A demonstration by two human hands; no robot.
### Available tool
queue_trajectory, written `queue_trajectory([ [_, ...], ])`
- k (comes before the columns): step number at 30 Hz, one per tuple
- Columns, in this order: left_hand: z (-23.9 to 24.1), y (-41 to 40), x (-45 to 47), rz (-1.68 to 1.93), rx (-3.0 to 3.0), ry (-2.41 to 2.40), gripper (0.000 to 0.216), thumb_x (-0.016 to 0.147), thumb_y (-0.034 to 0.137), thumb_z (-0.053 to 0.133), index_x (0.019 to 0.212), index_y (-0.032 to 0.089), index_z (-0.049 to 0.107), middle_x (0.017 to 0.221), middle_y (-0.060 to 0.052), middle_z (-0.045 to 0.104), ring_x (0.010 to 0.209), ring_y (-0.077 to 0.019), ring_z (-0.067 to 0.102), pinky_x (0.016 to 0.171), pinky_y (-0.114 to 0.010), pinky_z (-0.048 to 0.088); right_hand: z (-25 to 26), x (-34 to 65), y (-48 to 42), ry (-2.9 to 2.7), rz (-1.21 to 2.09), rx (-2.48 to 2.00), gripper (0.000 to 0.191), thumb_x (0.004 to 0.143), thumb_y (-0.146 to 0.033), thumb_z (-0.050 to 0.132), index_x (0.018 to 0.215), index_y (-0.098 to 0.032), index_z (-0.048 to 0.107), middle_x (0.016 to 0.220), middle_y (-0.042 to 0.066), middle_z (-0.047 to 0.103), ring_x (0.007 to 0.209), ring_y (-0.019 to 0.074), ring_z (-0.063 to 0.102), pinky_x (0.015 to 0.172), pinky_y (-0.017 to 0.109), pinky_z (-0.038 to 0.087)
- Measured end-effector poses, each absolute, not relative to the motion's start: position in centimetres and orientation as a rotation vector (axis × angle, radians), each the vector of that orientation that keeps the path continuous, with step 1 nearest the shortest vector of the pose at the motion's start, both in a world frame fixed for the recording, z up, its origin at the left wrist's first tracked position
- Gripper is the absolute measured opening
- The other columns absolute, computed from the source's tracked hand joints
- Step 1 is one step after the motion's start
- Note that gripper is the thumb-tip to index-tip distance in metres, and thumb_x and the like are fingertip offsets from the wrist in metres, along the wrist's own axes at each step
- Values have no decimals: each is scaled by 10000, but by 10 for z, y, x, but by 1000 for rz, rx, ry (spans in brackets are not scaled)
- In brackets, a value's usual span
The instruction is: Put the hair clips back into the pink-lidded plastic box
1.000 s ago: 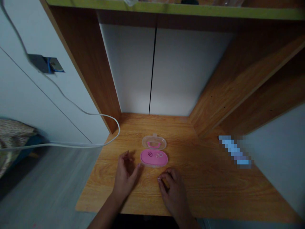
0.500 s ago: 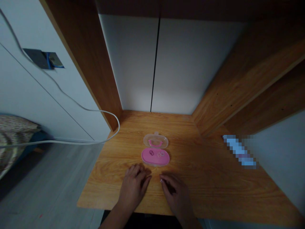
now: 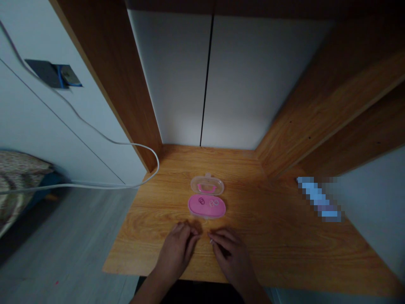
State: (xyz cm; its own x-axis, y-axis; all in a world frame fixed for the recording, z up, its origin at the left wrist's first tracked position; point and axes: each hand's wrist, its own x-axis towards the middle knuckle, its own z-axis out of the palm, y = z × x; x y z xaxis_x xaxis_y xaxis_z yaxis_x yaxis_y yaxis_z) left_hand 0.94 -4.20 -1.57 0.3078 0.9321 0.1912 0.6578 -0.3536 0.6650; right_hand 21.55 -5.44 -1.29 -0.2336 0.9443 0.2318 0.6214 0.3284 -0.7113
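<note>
While the right hand [image 3: 233,255] pinches a small pale item [image 3: 211,241] | left hand [image 3: 176,250] curled closed, any hold unclear

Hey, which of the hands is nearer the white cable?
Left. The left hand is right of the white cable's loop, nearer the camera wearer; the right hand is farther right. Neither touches it.

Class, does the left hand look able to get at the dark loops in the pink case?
Probably yes: the clear lid is open, the dark loops lie uncovered in the pink case, and nothing visible blocks the left hand just nearer the viewer.
</note>
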Motion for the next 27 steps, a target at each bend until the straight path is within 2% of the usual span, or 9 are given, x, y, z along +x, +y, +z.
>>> queue_trajectory([
  [8, -17, -42, 4, 866, 2217, 1176, 188, 980, 205, 528, 1067, 267, 683, 943, -32, 739, 875, -218, 662, 839, -391, 518, -13, 216, -55, -1944, 588, -1292, 338, 855, -91, 553, 1012, -311, 756, 905, 31, 708, 849, 195, 661, 758, 334, 557],
  [13, -17, -42, 4, 886, 2184, 1172, 200, 968, 223, 569, 1127, 266, 682, 990, -27, 763, 895, -211, 685, 882, -396, 529, -11, 216, -54, -1944, 593, -1393, 286, 862, -118, 574, 1009, -292, 747, 915, 33, 718, 874, 215, 652, 809, 379, 541],
  [23, -17, -41, 5, 946, 2173, 1141, 238, 965, 194, 567, 1161, 255, 688, 1032, -36, 769, 904, -206, 691, 851, -364, 545, -7, 213, -52, -1973, 615, -1446, 266, 886, -138, 574, 1037, -266, 752, 916, 42, 727, 873, 219, 643, 829, 389, 511],
  [27, -21, -41, 5, 994, 2182, 1126, 239, 959, 173, 575, 1146, 256, 698, 992, -29, 773, 852, -194, 688, 819, -345, 545, -7, 215, -51, -1941, 677, -1420, 262, 911, -147, 573, 1051, -277, 752, 949, 39, 733, 901, 217, 642, 840, 388, 502],
])
